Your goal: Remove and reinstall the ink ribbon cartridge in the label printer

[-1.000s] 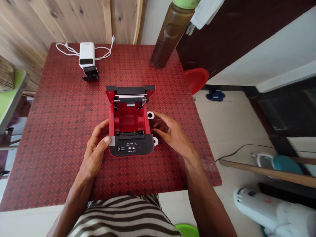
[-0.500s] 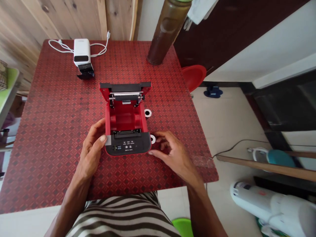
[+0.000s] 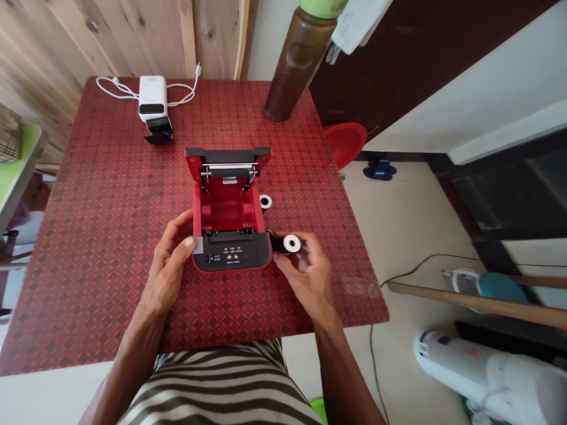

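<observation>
A red and black label printer sits on the table with its lid raised and its red inner bay bare. My left hand grips its left side, thumb on the front corner and fingers along the edge. At the printer's right side, my right hand is closed around a small black roll with a white ring-shaped end. That roll lies tilted, its dark body reaching toward the printer's side. Another white-ended roll stands beside the printer's right wall, partly hidden by it.
A white device with a white cable and a dark flap stands at the back left of the red patterned table. A tall brown bottle with a green lid stands at the back right. A red stool is beyond the right edge.
The roll at my right hand has moved right, away from the printer, and tipped so that its dark body shows. My left hand stays on the printer. The view has shifted slightly.
</observation>
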Demonstrator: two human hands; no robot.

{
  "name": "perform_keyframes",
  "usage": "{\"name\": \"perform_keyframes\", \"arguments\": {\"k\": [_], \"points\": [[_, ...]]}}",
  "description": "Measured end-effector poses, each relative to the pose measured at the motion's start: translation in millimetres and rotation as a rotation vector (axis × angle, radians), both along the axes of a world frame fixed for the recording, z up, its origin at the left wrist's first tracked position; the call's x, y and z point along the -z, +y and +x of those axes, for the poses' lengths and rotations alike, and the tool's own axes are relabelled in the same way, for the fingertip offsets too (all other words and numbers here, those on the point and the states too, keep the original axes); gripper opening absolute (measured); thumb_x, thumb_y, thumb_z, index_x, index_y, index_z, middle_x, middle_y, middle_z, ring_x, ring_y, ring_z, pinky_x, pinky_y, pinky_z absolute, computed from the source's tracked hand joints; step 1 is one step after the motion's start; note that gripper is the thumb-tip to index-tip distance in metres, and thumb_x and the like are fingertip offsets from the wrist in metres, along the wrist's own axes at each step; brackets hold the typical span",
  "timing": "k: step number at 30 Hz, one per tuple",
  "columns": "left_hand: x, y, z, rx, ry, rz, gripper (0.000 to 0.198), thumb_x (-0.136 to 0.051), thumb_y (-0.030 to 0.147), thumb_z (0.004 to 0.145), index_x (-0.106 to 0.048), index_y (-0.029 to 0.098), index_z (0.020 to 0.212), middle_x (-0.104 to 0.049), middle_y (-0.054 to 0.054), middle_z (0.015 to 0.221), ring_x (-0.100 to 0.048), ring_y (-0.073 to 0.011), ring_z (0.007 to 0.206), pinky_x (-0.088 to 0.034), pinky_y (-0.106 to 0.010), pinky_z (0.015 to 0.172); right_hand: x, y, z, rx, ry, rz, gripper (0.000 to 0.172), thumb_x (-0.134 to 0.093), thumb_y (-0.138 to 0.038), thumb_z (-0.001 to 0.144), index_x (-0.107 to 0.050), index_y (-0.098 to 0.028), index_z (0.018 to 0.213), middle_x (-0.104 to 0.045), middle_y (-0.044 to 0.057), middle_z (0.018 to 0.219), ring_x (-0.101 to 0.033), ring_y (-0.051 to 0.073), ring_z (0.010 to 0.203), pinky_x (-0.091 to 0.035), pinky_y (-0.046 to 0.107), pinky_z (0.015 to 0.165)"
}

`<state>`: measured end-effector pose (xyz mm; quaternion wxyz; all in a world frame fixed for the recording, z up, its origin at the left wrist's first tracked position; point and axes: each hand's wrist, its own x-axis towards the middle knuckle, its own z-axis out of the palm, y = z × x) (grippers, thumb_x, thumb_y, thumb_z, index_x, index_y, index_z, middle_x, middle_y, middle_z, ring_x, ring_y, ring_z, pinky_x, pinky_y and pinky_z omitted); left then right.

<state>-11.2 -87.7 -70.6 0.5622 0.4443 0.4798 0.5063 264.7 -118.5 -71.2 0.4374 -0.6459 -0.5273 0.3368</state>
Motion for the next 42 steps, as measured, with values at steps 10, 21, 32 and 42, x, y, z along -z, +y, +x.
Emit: {"name": "perform_keyframes", "arguments": {"k": [10,21,32,42], "points": [[0.4,-0.6,-0.5,0.013,-0.023,-0.027,0.054,-0.071,0.053,0.110,-0.067,0.032,0.160,-0.071,-0.010,0.164,-0.063,-0.0380,0.155,-0.042,-0.062,0.136,-82.5,18.0,38.4,-0.448,0.412,-0.151,0.041,-0.089,-0.063,0.092,-0.080,-0.033,0.120,-0.079,0.007,0.107,-0.078,0.030,0.097,-0.070,0.046,0.083],[-36.7,-18.8,10.3,-0.284,0.371,0.290,0.046,-0.070,0.068,0.108,-0.075,0.036,0.142,-0.072,-0.007,0.147,-0.062,-0.0392,0.142,-0.044,-0.059,0.126,-108.2,78.0,-30.4,-0.590,0.411,-0.256,0.042,-0.106,-0.045,0.080,-0.077,-0.028,0.106,-0.085,0.002,0.106,-0.082,0.022,0.095,-0.070,0.036,0.086],[-73.2,-15.3,20.2,-0.138,0.489,0.370,0.012,-0.077,0.019,0.103,-0.073,0.029,0.098,-0.077,0.004,0.101,-0.067,-0.0192,0.095,-0.047,-0.039,0.094,-102.0,64.3,-46.7,-0.497,0.560,-0.208,0.051,-0.114,-0.034,0.068,-0.077,-0.029,0.102,-0.081,-0.003,0.097,-0.078,0.017,0.091,-0.066,0.026,0.081],[-77.0,-17.0,17.2,-0.097,0.464,0.386,0.013,-0.079,0.017,0.104,-0.073,0.028,0.100,-0.077,0.006,0.097,-0.066,-0.0174,0.093,-0.047,-0.036,0.093,-93.0,59.7,-47.3,-0.509,0.669,-0.261,0.052,-0.114,-0.028,0.067,-0.076,-0.028,0.102,-0.081,-0.002,0.100,-0.077,0.016,0.094,-0.066,0.027,0.085]]}}
